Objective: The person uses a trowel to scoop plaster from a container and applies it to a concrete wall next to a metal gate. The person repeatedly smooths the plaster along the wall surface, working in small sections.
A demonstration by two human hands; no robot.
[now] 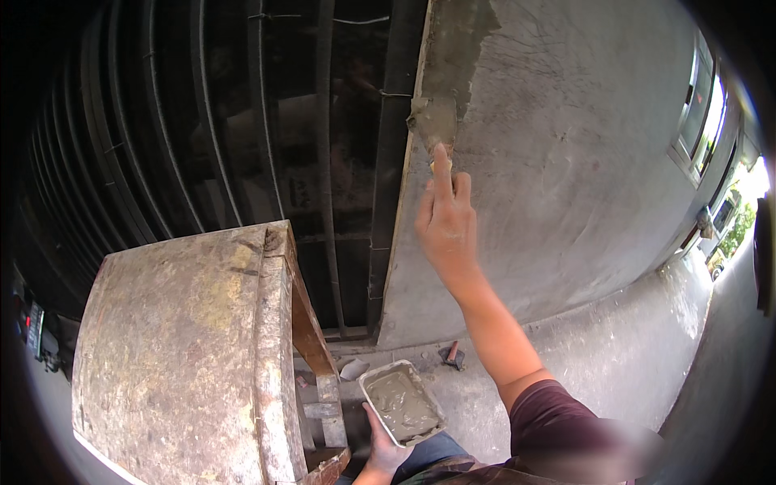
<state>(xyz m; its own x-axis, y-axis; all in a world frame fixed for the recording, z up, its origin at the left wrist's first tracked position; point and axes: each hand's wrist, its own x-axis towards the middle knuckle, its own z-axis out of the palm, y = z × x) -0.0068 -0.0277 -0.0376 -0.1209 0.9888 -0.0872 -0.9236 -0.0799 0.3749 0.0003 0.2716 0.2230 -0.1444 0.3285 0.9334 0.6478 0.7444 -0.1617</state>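
My right hand [450, 222] is stretched up to the wall and closed round the handle of a putty knife, its index finger pointing along the tool. The mortar-smeared blade [437, 120] lies against the wall's left edge. A darker strip of wet mortar [457, 56] runs up the wall above it. Low down, my left hand [385, 444] grips the side of a rectangular tub [371, 402]. Smooth grey mortar [402, 404] fills much of that tub.
A worn, stained wooden table [178, 339] stands at my left. Black vertical bars [263, 121] rise behind it beside the grey wall [566, 162]. On the floor lies a small tool with a reddish handle [453, 351]. A window [697, 113] is at the far right.
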